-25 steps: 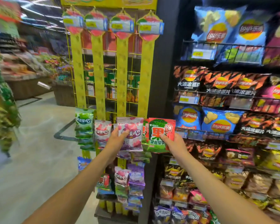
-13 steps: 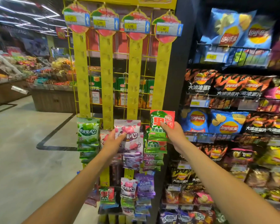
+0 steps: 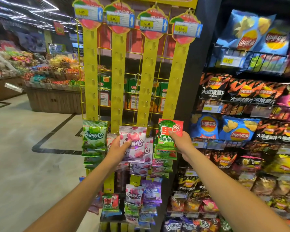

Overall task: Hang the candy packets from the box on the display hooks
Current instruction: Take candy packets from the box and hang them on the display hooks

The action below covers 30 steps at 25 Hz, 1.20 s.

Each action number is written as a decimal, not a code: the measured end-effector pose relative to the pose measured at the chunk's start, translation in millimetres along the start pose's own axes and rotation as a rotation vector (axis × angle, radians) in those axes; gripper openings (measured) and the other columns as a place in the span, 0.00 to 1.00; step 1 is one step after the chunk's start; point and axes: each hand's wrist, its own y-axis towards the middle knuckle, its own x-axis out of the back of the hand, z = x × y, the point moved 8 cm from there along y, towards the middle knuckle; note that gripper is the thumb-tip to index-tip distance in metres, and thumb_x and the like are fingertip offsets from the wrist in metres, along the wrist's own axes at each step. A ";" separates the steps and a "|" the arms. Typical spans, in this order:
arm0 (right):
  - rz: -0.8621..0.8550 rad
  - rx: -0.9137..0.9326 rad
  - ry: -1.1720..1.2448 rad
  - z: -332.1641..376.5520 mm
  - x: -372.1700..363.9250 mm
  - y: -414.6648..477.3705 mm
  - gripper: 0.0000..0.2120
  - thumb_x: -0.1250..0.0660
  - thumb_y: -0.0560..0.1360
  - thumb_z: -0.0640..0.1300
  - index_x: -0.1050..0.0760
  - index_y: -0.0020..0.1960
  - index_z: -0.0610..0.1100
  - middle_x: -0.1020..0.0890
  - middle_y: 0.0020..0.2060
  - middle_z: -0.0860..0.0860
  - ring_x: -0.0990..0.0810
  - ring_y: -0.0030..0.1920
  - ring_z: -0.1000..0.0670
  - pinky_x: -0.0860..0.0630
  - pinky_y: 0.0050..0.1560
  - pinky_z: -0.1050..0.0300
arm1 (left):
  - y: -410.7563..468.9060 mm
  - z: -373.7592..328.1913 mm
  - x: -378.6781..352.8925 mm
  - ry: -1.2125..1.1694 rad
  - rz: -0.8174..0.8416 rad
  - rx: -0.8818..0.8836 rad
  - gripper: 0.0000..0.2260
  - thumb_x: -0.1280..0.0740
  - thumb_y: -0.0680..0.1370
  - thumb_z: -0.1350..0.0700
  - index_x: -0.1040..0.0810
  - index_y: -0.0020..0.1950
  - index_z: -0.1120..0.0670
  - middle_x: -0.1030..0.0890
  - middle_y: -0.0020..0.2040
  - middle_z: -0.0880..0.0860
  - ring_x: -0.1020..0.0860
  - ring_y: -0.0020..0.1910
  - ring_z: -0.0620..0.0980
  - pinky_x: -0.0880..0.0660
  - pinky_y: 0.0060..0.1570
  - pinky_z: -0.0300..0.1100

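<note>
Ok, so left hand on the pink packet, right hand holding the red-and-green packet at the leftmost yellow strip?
No: the head view shows the right hand holding the red-and-green packet at the rightmost yellow strip, not the leftmost. The left hand is on the pink packet.

Price tags (image 3: 146, 24) at the top ends of the yellow strips (image 3: 118, 81) read 5.00. The green packet (image 3: 94, 136) says 果滋果心 and 50%, the pink packet (image 3: 138, 142) 果心, the red packet (image 3: 164, 131) 果 and 100%. On the right, blue bags (image 3: 245, 41) carry Lay's, and black bags (image 3: 213, 91) Lay's and 大波浪薯片.
</note>
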 end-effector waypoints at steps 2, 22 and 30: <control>-0.003 0.007 -0.028 -4.2 -1.6 -2.7 0.09 0.31 0.81 0.52 0.19 0.52 0.47 0.14 0.50 0.47 0.17 0.53 0.44 0.21 0.59 0.42 | 0.0 3.2 0.5 0.029 0.003 -0.009 0.34 0.33 0.83 0.44 0.43 0.84 0.54 0.34 0.79 0.51 0.34 0.78 0.54 0.34 0.73 0.56; -0.063 -0.015 -0.079 -2.9 -0.4 2.0 0.17 0.35 0.82 0.56 0.20 0.56 0.42 0.16 0.54 0.41 0.18 0.56 0.39 0.22 0.61 0.39 | 10.7 25.7 0.8 -0.029 0.052 -0.015 0.44 0.31 0.72 0.28 0.39 0.82 0.47 0.33 0.80 0.51 0.32 0.77 0.55 0.33 0.74 0.62; -0.226 0.163 -0.528 -1.9 12.5 -6.2 0.20 0.31 0.78 0.60 0.27 0.58 0.46 0.24 0.53 0.48 0.22 0.50 0.45 0.24 0.48 0.50 | 3.9 35.9 0.1 -0.049 0.050 0.043 0.37 0.34 0.82 0.42 0.48 0.85 0.51 0.42 0.84 0.52 0.41 0.82 0.56 0.38 0.76 0.60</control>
